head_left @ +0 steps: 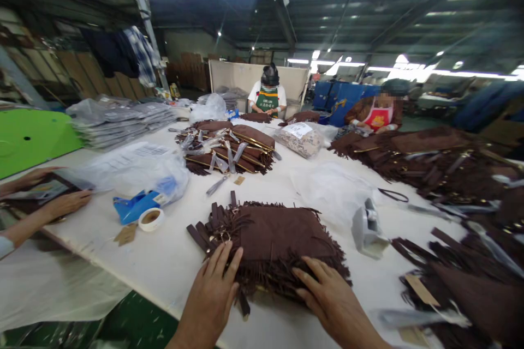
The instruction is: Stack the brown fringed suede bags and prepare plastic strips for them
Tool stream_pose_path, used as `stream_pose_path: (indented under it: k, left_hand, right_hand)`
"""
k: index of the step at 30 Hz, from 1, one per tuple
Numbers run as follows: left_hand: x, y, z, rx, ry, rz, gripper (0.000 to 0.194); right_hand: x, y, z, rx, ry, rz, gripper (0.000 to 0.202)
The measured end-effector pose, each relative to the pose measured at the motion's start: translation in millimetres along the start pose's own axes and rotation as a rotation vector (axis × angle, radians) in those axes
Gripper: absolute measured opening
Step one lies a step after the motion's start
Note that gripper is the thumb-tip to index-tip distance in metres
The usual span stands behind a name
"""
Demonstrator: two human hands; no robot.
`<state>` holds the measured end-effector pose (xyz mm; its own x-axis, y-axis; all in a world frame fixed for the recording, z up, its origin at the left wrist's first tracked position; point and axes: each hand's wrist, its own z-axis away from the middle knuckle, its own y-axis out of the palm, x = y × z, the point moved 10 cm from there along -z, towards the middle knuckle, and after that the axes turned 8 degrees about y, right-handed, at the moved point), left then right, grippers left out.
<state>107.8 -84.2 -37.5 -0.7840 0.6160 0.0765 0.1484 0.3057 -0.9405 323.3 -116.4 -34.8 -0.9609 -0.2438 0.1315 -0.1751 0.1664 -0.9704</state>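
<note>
A stack of dark brown fringed pouches (282,232) lies flat in front of me on the white table (155,272). My left hand (213,292) rests on the stack's near left corner, its fingers slightly spread beside the straps and metal clasps. On the near right part, my right hand (329,294) touches the fringe with its fingers apart. Neither hand is wrapped round anything. Just right of the stack stands a grey tape dispenser (368,232).
A blue dispenser (137,206), a tape roll (150,219) and plastic bags (139,169) lie left. More brown pouches are piled ahead (229,147) and right (434,152). Another person's hands (67,204) hold an item at far left. Two people work across the table.
</note>
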Motion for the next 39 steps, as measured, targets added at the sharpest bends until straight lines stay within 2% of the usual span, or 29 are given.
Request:
stream_pose_path:
  k: [3, 5, 8, 11, 12, 14, 17, 20, 23, 25, 27, 30, 32, 33, 35, 37, 39]
  left_hand:
    - [17, -1.4, 24, -0.009, -0.085, 0.0, 0.055]
    - [30, -11.5, 25, -0.03, -0.156, 0.047, 0.044]
    - [49, -38.8, 6, -0.14, -0.259, 0.113, 0.033]
    - [51, -51.1, -32, -0.199, -0.186, 0.202, 0.031]
    - [48, -47.2, -44, -0.182, -0.12, 0.239, 0.032]
    - [42, -28.6, -58, -0.109, -0.016, 0.307, 0.031]
    - [50, 4.2, -52, -0.072, -0.039, 0.369, 0.03]
    - [61, 20.6, -32, -0.145, -0.125, 0.387, 0.031]
    - [67, 26.3, -21, -0.162, -0.162, 0.429, 0.029]
    - [73, 26.0, -22, -0.156, -0.194, 0.464, 0.026]
    - [82, 22.3, -25, -0.155, -0.242, 0.507, 0.022]
    - [97, -0.4, -28, -0.243, -0.363, 0.509, 0.025]
    - [89, -23.8, -33, -0.294, -0.313, 0.44, 0.044]
    - [75, -32.1, -39, -0.272, -0.211, 0.409, 0.055]
    - [36, -35.3, -50, -0.138, 0.068, 0.387, 0.07]
    - [2, -29.0, -52, 0.004, 0.27, 0.38, 0.068]
    - [-15, -27.6, -55, 0.048, 0.335, 0.32, 0.048]
  right_hand:
    - [-3, -27, -20, -0.088, 0.049, -0.026, 0.039]
    - [10, -37, -44, -0.113, 0.052, -0.04, 0.04]
    - [43, -25, -78, -0.022, -0.013, -0.041, 0.044]
    - [77, 3, -92, 0.106, -0.133, 0.038, 0.048]
    - [85, 11, -93, 0.134, -0.176, 0.086, 0.045]
    - [93, 18, -94, 0.153, -0.225, 0.177, 0.037]
    - [83, 1, -96, 0.111, -0.157, 0.152, 0.03]
    - [62, -34, -87, 0.015, -0.038, -0.005, 0.031]
    - [49, -57, -58, -0.079, -0.047, -0.103, 0.033]
    - [47, -52, -33, -0.071, -0.166, -0.135, 0.033]
    - [42, -34, -9, -0.01, -0.275, -0.15, 0.032]
    - [22, -6, 12, 0.067, -0.281, -0.128, 0.033]
    - [10, 3, 18, 0.072, -0.232, -0.102, 0.036]
    - [7, 5, 19, 0.062, -0.213, -0.096, 0.037]
    - [3, 5, 21, 0.035, -0.169, -0.094, 0.036]
    - [3, 2, 22, 0.003, -0.139, -0.094, 0.035]
    - [2, -4, 20, -0.036, -0.118, -0.08, 0.033]
